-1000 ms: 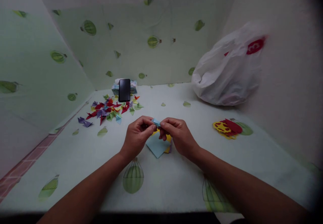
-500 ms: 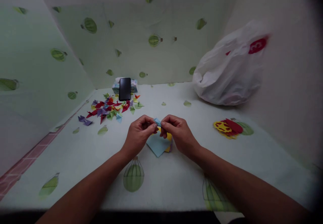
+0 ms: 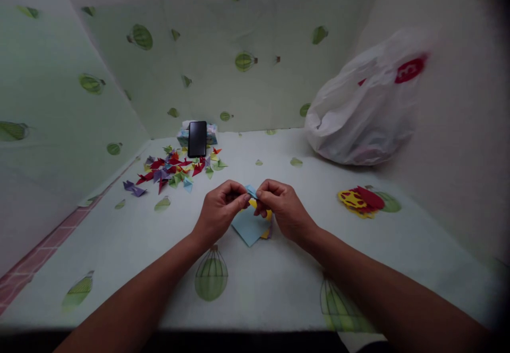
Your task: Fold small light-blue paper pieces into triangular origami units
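Between my two hands is a small folded piece of blue paper [image 3: 251, 191], held up above the table. My left hand [image 3: 223, 207] pinches its left end between thumb and forefinger. The right end is pinched the same way by my right hand [image 3: 282, 207]. My fingertips cover much of the paper, so its full shape is hidden. Just below them lie flat square sheets: a light blue sheet [image 3: 250, 228] on top, with a yellow sheet [image 3: 266, 231] showing from under it and a purple edge at the right.
Several folded paper cranes [image 3: 175, 172] in many colours lie heaped at the back left. Behind them a phone [image 3: 197, 139] leans against a tissue pack [image 3: 183, 135]. A white plastic bag [image 3: 358, 114] stands at the back right. Red and yellow cut-outs [image 3: 360, 201] lie right of my hands.
The folded blue paper has tilted slightly between my fingertips. Both hands keep their pinch and have barely moved. The view has shifted a little.
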`<state>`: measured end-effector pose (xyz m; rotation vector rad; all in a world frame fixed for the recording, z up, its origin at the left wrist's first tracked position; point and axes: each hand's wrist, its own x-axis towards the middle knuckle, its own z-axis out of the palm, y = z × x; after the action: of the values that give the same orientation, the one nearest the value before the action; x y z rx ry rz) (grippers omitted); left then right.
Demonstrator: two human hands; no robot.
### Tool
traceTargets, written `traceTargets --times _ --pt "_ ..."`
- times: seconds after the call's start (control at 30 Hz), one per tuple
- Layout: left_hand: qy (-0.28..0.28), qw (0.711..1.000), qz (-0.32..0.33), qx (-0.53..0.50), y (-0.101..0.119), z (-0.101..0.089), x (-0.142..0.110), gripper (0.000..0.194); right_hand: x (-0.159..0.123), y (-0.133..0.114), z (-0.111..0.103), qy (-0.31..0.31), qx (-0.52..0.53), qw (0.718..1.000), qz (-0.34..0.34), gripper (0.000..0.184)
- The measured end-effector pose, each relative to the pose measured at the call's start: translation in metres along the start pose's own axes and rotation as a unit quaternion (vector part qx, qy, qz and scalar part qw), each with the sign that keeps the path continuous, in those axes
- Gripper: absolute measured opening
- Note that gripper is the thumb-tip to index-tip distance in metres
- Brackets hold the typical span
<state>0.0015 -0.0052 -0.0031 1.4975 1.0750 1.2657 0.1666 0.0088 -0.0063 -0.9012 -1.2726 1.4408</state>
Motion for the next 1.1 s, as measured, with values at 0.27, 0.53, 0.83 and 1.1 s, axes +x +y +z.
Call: traceTargets --times 0.27,0.53,0.83,1.1 --pt "0.000 1.000 0.008 0.008 0.0007 -0.0016 -0.0003 0.016 0.0010 -0.0001 -0.0020 -0.029 0.027 0.999 0.014 0.017" --pt "-0.013 1.000 0.000 -0.014 0.0053 -0.0036 0.0018 0.017 0.0001 -0.0057 -0.0040 -0.060 0.033 0.997 0.036 0.018" --pt "0.017 1.000 -0.004 -0.009 0.0027 -0.0058 0.0035 0.019 0.0015 -0.0040 -0.0074 -0.099 -0.013 0.995 0.002 0.025" --pt "0.003 0.999 -0.024 -0.023 0.0033 -0.0065 0.0032 0.019 0.0011 -0.0004 -0.0071 -0.077 -0.044 0.996 -0.017 0.024"
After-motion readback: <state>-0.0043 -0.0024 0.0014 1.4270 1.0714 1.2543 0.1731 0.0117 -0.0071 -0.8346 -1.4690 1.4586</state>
